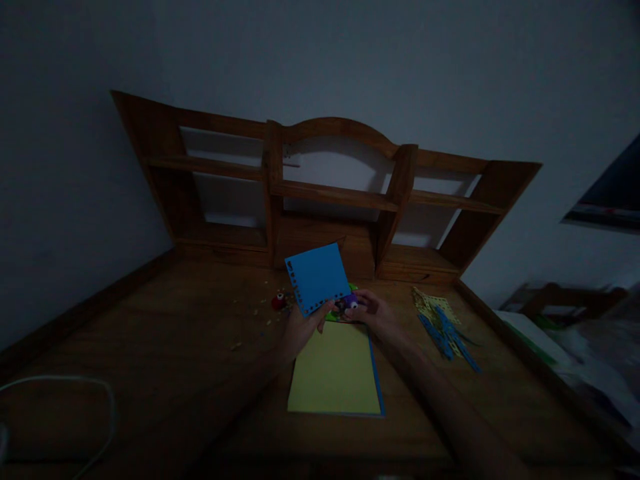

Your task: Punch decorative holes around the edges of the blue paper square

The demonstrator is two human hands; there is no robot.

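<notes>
My left hand (303, 328) pinches the lower corner of a blue sheet of paper (316, 276), held upright above the desk; punched holes run along its left and bottom edges. My right hand (373, 311) is closed round a small purple punch (349, 302) right beside the sheet's lower right corner. Under both hands lies a yellow sheet (336, 372) on top of a blue one whose edge shows at the right. A bit of green paper (334, 317) peeks out behind the punch.
A small red punch (278, 301) and scattered paper bits lie to the left on the wooden desk (175, 347). Cut blue and yellow strips (443, 323) lie to the right. A wooden shelf unit (330, 193) stands at the back. A white cable (75, 387) curls at the near left.
</notes>
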